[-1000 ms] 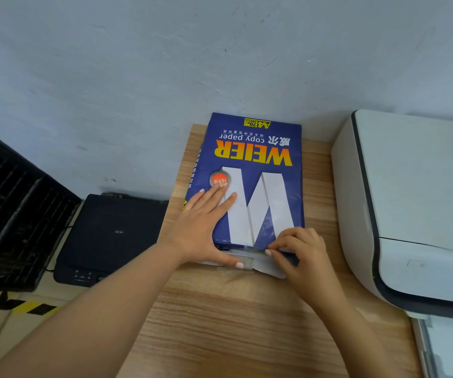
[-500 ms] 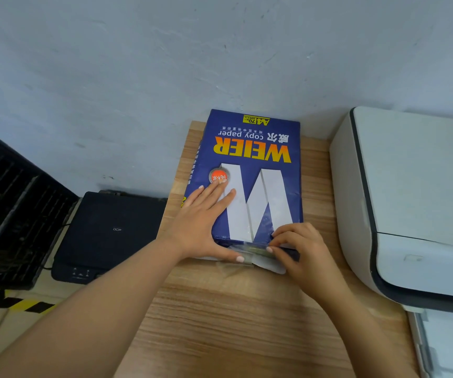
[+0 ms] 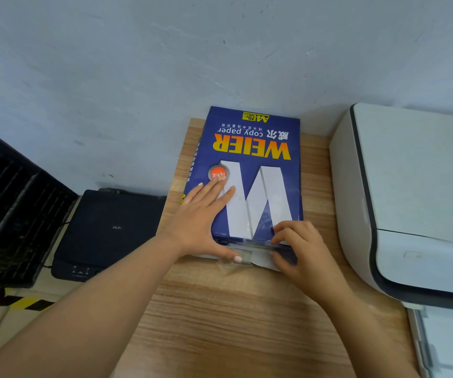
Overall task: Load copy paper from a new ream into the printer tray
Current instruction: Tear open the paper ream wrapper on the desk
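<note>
A blue WEIER copy paper ream (image 3: 258, 148) lies flat on the wooden table (image 3: 219, 323), its far end against the wall. My left hand (image 3: 203, 216) rests flat on the ream's near left part, fingers spread, thumb along the near edge. My right hand (image 3: 298, 249) pinches the wrapper's end flap (image 3: 260, 261) at the ream's near right corner, where the taped fold is partly lifted. The white printer (image 3: 410, 200) stands to the right, with its paper tray (image 3: 448, 342) sticking out at the lower right.
A black scanner-type device (image 3: 108, 230) sits lower, left of the table. A black slatted crate (image 3: 10, 208) stands at the far left. Yellow-black tape (image 3: 21, 302) marks the floor. The grey wall is right behind the ream.
My right hand's fingers have shifted slightly along the ream's near edge while working the flap. The left hand stays pressed on the ream. The ream has not moved.
</note>
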A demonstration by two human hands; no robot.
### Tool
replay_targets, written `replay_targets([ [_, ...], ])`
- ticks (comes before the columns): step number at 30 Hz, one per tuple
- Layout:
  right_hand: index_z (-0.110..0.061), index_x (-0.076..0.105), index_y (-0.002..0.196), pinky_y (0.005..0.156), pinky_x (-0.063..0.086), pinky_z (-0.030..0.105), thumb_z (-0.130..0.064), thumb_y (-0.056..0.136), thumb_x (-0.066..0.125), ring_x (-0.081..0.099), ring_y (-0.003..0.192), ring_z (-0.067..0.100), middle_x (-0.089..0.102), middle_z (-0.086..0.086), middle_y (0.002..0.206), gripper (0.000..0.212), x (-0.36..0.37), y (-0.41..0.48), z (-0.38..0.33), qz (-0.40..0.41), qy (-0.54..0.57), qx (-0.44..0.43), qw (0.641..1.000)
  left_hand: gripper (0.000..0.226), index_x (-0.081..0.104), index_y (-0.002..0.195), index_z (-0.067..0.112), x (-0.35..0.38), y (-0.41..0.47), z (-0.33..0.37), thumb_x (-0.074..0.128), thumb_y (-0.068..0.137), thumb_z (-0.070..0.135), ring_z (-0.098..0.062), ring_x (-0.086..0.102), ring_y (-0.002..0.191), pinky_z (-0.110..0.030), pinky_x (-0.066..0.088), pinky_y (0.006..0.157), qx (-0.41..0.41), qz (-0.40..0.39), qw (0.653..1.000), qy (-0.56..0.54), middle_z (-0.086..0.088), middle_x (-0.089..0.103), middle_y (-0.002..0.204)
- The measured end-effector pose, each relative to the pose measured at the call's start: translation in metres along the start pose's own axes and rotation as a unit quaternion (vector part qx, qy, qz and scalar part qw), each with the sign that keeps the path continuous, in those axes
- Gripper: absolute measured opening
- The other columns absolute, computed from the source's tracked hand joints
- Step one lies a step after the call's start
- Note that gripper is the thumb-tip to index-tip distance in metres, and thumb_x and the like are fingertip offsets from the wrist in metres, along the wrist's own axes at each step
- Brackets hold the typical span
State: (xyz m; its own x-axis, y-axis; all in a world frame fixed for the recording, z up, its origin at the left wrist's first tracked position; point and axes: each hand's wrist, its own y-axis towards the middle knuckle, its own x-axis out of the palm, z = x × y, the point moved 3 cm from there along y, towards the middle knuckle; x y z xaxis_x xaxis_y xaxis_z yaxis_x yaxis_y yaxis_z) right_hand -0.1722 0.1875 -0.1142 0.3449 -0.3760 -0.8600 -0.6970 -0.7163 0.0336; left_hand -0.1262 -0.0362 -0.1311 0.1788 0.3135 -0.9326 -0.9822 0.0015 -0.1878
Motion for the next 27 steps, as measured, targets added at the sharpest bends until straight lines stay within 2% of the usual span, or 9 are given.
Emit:
replay_targets([
  [3, -0.023, 0.065, 0.091, 0.084, 0.045, 0.016, -0.022, 0.083, 0.066, 0.048, 0.1, -0.001, 0.059, -0.015, 0.105, 0.008, -0.004, -0.001, -0.002, 0.019, 0.034, 0.011, 0.999, 0.128, -0.015, 0.148, 0.035, 0.0, 0.0, 0.0, 0.045, 0.051, 0.093, -0.01, -0.019, 0.146, -0.032, -0.014, 0.115, 0.0, -0.001, 1.0, -0.002, 0.008, -0.02, 0.159],
  [8, -0.025, 0.057, 0.092, 0.072, 0.054, 0.027, -0.024, 0.091, 0.058, 0.058, 0.087, 0.005, 0.061, -0.011, 0.091, 0.002, -0.008, 0.003, -0.008, 0.067, 0.114, 0.076, 0.988, 0.117, -0.005, 0.15, 0.035, -0.004, -0.003, 0.001, 0.046, 0.059, 0.088, -0.004, -0.022, 0.141, -0.03, -0.014, 0.115, 0.022, 0.01, 1.0, -0.019, 0.008, -0.015, 0.16],
  [11, -0.025, 0.053, 0.092, 0.067, 0.053, 0.034, -0.021, 0.093, 0.056, 0.058, 0.08, 0.008, 0.061, -0.01, 0.084, 0.005, -0.01, 0.009, -0.011, 0.079, 0.104, 0.085, 0.988, 0.079, 0.036, 0.14, 0.041, -0.016, -0.006, 0.001, 0.052, 0.07, 0.075, 0.004, 0.002, 0.143, -0.031, -0.003, 0.12, 0.041, 0.042, 0.988, -0.141, 0.012, 0.022, 0.157],
  [14, -0.02, 0.057, 0.094, 0.073, 0.055, 0.036, -0.01, 0.091, 0.056, 0.059, 0.087, 0.01, 0.062, -0.008, 0.097, 0.01, -0.008, 0.011, -0.012, 0.094, 0.101, 0.045, 0.989, 0.032, 0.069, 0.103, 0.028, -0.022, -0.005, -0.002, 0.06, 0.083, 0.051, 0.001, 0.032, 0.138, -0.036, 0.01, 0.122, 0.033, 0.045, 0.971, -0.231, 0.014, 0.054, 0.138],
  [17, -0.021, 0.067, 0.094, 0.088, 0.052, 0.034, -0.014, 0.086, 0.059, 0.057, 0.108, 0.012, 0.059, -0.006, 0.123, 0.013, -0.001, 0.008, -0.014, 0.069, 0.061, -0.034, 0.995, 0.025, 0.07, 0.09, 0.017, -0.019, -0.001, -0.006, 0.059, 0.088, 0.039, 0.002, 0.038, 0.134, -0.034, 0.013, 0.122, 0.015, 0.044, 0.968, -0.248, 0.016, 0.06, 0.13],
  [19, -0.023, 0.072, 0.095, 0.093, 0.049, 0.034, -0.025, 0.084, 0.061, 0.055, 0.114, 0.014, 0.059, -0.003, 0.128, 0.016, 0.002, 0.009, -0.014, 0.048, 0.036, -0.057, 0.997, 0.02, 0.07, 0.092, 0.021, -0.016, 0.0, -0.007, 0.059, 0.09, 0.037, 0.004, 0.036, 0.134, -0.031, 0.012, 0.122, -0.006, 0.045, 0.961, -0.274, 0.021, 0.057, 0.129],
  [22, -0.023, 0.076, 0.095, 0.089, 0.05, 0.035, -0.032, 0.084, 0.06, 0.057, 0.111, 0.019, 0.062, 0.0, 0.127, 0.021, 0.007, 0.012, -0.015, 0.04, -0.014, -0.071, 0.997, 0.014, 0.067, 0.087, 0.031, -0.01, 0.001, -0.009, 0.057, 0.091, 0.039, 0.001, 0.021, 0.14, -0.028, 0.01, 0.12, -0.058, 0.032, 0.939, -0.339, 0.021, 0.056, 0.131],
  [24, -0.022, 0.076, 0.096, 0.085, 0.051, 0.036, -0.033, 0.084, 0.059, 0.059, 0.107, 0.022, 0.063, 0.002, 0.126, 0.023, 0.009, 0.017, -0.015, 0.042, -0.037, -0.071, 0.996, 0.016, 0.066, 0.085, 0.027, -0.009, 0.001, -0.009, 0.057, 0.09, 0.038, 0.001, 0.022, 0.141, -0.026, 0.01, 0.119, -0.067, 0.031, 0.931, -0.358, 0.018, 0.06, 0.129],
  [27, -0.02, 0.077, 0.095, 0.081, 0.054, 0.036, -0.033, 0.084, 0.059, 0.06, 0.103, 0.024, 0.064, 0.002, 0.124, 0.025, 0.011, 0.02, -0.015, 0.043, -0.053, -0.064, 0.996, 0.02, 0.069, 0.094, 0.014, -0.008, 0.001, -0.01, 0.058, 0.091, 0.031, 0.024, 0.016, 0.123, -0.007, 0.009, 0.106, -0.07, 0.027, 0.92, -0.384, 0.023, 0.057, 0.125],
])
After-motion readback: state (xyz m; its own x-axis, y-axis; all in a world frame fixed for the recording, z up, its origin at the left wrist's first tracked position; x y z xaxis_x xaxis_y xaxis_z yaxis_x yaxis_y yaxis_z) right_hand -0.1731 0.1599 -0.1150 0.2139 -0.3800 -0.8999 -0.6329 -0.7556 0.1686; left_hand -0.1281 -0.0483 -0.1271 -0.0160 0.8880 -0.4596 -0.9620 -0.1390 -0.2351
